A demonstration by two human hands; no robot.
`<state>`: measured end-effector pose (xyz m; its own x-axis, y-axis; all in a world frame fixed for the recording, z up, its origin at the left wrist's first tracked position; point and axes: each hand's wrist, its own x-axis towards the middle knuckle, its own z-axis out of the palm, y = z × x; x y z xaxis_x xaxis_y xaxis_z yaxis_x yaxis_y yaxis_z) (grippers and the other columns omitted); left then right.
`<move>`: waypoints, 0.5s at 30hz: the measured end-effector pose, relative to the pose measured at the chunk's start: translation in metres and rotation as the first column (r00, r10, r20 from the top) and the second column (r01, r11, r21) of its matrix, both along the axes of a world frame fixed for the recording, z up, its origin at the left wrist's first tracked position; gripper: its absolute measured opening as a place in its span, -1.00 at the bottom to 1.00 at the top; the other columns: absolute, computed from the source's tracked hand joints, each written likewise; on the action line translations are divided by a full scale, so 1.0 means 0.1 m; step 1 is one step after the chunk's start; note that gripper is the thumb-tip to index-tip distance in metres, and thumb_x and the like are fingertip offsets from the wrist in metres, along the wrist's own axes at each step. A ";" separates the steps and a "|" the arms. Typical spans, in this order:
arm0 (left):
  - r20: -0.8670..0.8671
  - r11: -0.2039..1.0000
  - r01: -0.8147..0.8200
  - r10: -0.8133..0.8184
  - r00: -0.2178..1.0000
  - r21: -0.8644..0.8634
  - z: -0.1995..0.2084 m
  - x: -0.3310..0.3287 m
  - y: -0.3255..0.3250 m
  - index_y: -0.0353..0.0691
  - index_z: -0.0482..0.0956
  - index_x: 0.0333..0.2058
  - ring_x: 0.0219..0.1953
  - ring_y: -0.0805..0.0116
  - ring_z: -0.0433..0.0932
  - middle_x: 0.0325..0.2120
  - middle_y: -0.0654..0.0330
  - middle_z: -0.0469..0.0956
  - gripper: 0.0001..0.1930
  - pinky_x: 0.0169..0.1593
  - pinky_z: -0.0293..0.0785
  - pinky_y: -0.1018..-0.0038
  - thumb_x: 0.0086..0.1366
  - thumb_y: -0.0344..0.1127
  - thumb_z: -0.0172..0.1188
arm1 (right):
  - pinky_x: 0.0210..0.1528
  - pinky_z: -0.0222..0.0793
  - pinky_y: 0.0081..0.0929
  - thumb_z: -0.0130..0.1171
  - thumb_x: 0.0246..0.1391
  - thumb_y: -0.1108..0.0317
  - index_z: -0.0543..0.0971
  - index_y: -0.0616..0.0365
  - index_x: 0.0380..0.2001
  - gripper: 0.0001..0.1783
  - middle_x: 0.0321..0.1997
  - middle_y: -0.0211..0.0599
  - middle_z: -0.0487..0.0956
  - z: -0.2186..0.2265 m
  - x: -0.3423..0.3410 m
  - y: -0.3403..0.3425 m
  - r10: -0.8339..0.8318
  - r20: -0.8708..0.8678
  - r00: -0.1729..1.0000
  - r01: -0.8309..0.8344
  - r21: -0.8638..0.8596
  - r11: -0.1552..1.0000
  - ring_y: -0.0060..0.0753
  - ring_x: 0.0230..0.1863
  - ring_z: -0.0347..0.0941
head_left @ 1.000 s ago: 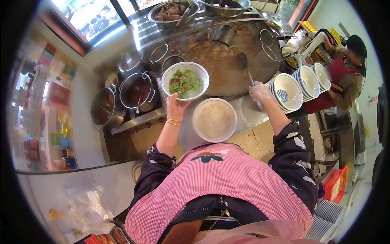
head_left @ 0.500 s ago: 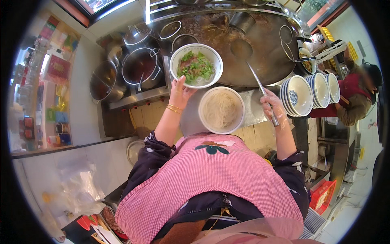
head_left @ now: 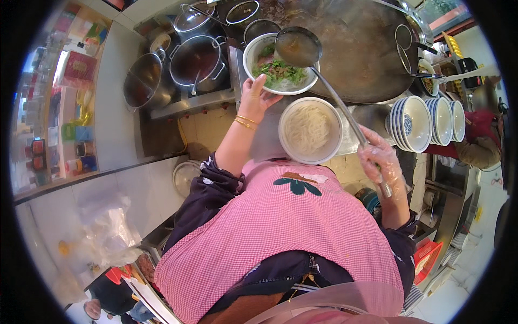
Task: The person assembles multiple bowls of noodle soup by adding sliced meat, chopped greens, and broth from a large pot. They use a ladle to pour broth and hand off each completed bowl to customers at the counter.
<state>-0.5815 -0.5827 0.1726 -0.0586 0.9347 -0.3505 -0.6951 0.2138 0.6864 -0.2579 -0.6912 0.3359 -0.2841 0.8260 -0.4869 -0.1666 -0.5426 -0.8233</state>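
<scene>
My left hand point(head_left: 256, 99) holds a white bowl point(head_left: 249, 63) by its near side, thumb at the rim. Chopped green herbs, meat and pale noodles show inside it. In a clear plastic glove, my right hand point(head_left: 379, 157) is wrapped round the long metal handle of a ladle point(head_left: 298, 47). The ladle's round cup, with brown broth in it, is over the far right part of that bowl and hides some of its contents. Just nearer to me, a second white bowl point(head_left: 312, 130) of plain noodles stands on the metal counter.
A wide vat of steaming brown broth point(head_left: 361, 59) lies beyond the bowls. Stacked blue-and-white bowls point(head_left: 418, 125) stand on the right, and a person point(head_left: 480, 143) is behind them. Metal pots point(head_left: 195, 62) with dark liquid stand on the left; wire strainers point(head_left: 243, 12) lie at the vat's edge.
The ladle has come up out of the vat and swung left over the held bowl, carrying broth. My right hand has drawn nearer to me. The view has shifted a little.
</scene>
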 end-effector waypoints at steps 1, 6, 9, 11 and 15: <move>-0.008 1.000 -0.001 0.001 1.000 -0.012 0.00 -0.01 0.00 -0.04 0.19 0.25 0.12 0.04 0.51 0.14 -0.01 0.41 -0.40 0.06 0.60 0.01 0.33 -0.08 0.22 | -0.78 0.03 -0.76 0.03 0.10 0.55 0.31 0.31 0.32 -0.35 -0.59 -0.47 0.41 -0.05 -0.06 -0.03 0.007 0.062 0.998 -0.006 -0.009 1.000 -0.72 -0.79 0.16; 0.037 0.998 0.042 -0.043 0.998 0.042 -0.04 -0.05 0.01 -0.13 0.10 0.18 0.12 0.07 0.47 0.12 0.03 0.33 -0.36 -0.04 0.65 -0.03 0.29 -0.13 0.29 | -0.73 0.07 -0.74 0.05 0.14 0.58 0.27 0.18 0.38 -0.31 -0.56 -0.54 0.41 -0.28 -0.24 -0.13 0.036 0.217 0.976 -0.038 0.009 0.999 -0.75 -0.71 0.21; 0.052 0.998 0.038 -0.041 0.998 0.055 -0.08 -0.05 0.00 -0.11 0.09 0.18 0.14 0.07 0.47 0.13 0.03 0.33 -0.36 -0.04 0.66 0.01 0.29 -0.13 0.28 | -0.64 0.10 -0.73 0.06 0.19 0.53 0.29 0.10 0.39 -0.34 -0.49 -0.56 0.45 -0.37 -0.31 -0.14 0.008 0.297 0.955 -0.026 0.057 0.998 -0.79 -0.65 0.22; 0.008 0.999 0.026 -0.026 1.000 0.034 -0.11 -0.04 -0.03 -0.09 0.19 0.23 0.16 0.07 0.48 0.16 0.06 0.39 -0.42 0.05 0.60 0.03 0.34 -0.09 0.20 | -0.59 0.17 -0.66 0.08 0.20 0.51 0.30 0.06 0.39 -0.34 -0.44 -0.48 0.50 -0.42 -0.32 -0.12 0.006 0.405 0.914 -0.049 0.097 0.994 -0.71 -0.63 0.28; 0.003 0.999 0.019 -0.019 1.000 0.047 -0.17 -0.06 -0.06 -0.07 0.24 0.25 0.18 0.04 0.47 0.19 0.09 0.40 -0.45 0.09 0.57 0.04 0.36 -0.09 0.15 | -0.39 0.40 -0.37 0.14 0.15 0.46 0.30 0.00 0.39 -0.30 -0.35 -0.11 0.61 -0.56 -0.25 -0.06 -0.007 0.712 0.702 -0.264 0.269 0.926 -0.18 -0.50 0.50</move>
<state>-0.5873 -0.5887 0.1551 -0.0392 0.9512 -0.3060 -0.6936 0.1946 0.6936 -0.2830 -0.6969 0.2799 -0.0949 0.9505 -0.2957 0.5711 -0.1913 -0.7983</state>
